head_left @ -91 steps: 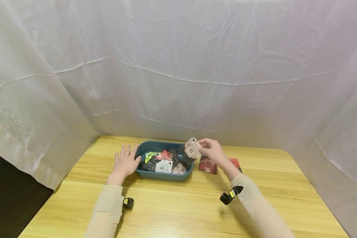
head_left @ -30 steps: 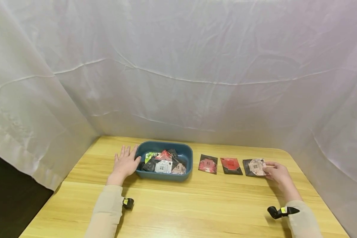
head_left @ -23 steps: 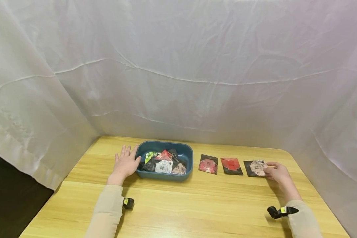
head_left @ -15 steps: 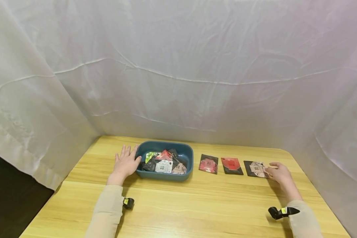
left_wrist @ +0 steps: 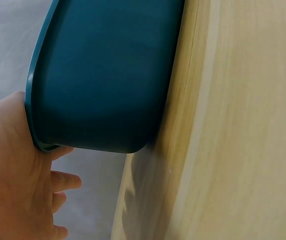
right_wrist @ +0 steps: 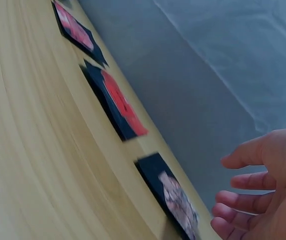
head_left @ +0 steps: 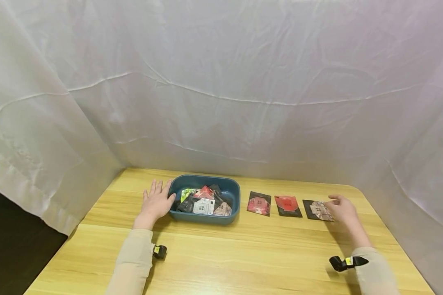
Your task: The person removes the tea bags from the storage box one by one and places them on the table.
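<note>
A blue-green bin (head_left: pixel 203 219) stands on the table, holding a jumble of packets, among them a green one (head_left: pixel 186 193), a red one (head_left: pixel 204 191) and a white one (head_left: pixel 204 206). My left hand (head_left: pixel 156 205) rests at the bin's left end, fingers straight and spread, thumb at the rim. To the right of the bin three flat sachets lie in a row: a dark pink one (head_left: pixel 259 203), a red and black one (head_left: pixel 288 206) and a beige and black one (head_left: pixel 317 209). My right hand (head_left: pixel 343 209) hovers just off the beige sachet's right edge, its fingers loosely bent around nothing.
The wooden table (head_left: pixel 221 254) has its back edge close behind the bin and the sachets. Pale fabric (head_left: pixel 221 102) hangs behind and at both sides. A small black camera is strapped to each wrist.
Three seconds ago my right hand held the beige sachet over the bin's right end. It carried it right, laid it at the row's end and let go. My left hand stayed put.
</note>
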